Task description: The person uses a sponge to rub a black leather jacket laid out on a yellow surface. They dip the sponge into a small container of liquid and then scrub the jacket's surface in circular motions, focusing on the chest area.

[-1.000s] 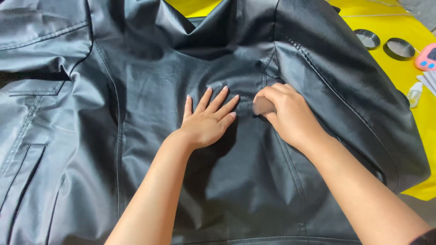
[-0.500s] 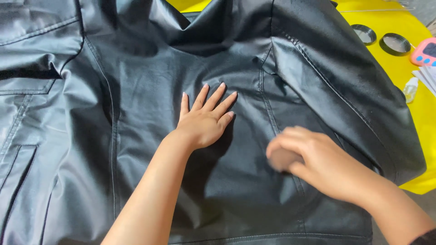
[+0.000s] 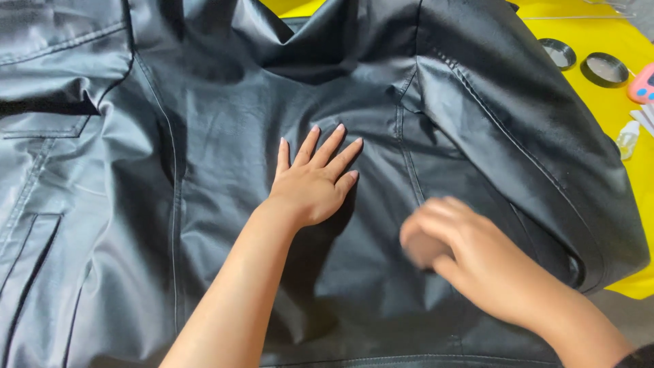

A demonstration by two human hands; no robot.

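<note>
leather, or something that looked like it, filled nearly the whole view: a dark grey jacket (image 3: 225,136) lay spread flat over a yellow surface (image 3: 593,34). the left hand (image 3: 313,180) rested palm down on the middle of the jacket, fingers straight and slightly fanned, holding nothing. the right hand (image 3: 463,249) sat to the right of it and nearer the person, blurred, its fingers curled around a small rounded brownish pad (image 3: 424,249) that was pressed against the jacket; what the pad was made of could not be told through the blur. a stitched seam (image 3: 407,153) ran down the jacket between the two hands and passed just beside the pad. a second seam (image 3: 176,197) ran down well to the left of the left hand, and farther left still was a slit pocket (image 3: 30,249). beyond the right hand a sleeve (image 3: 531,143) slanted away to the right and covered much of the surface. past that sleeve, far from both hands, two round dark tins (image 3: 560,53) lay side by side on the yellow surface, with a pink gadget (image 3: 644,83) at the frame's right edge and a small clear bottle (image 3: 627,140) just below it.
</note>
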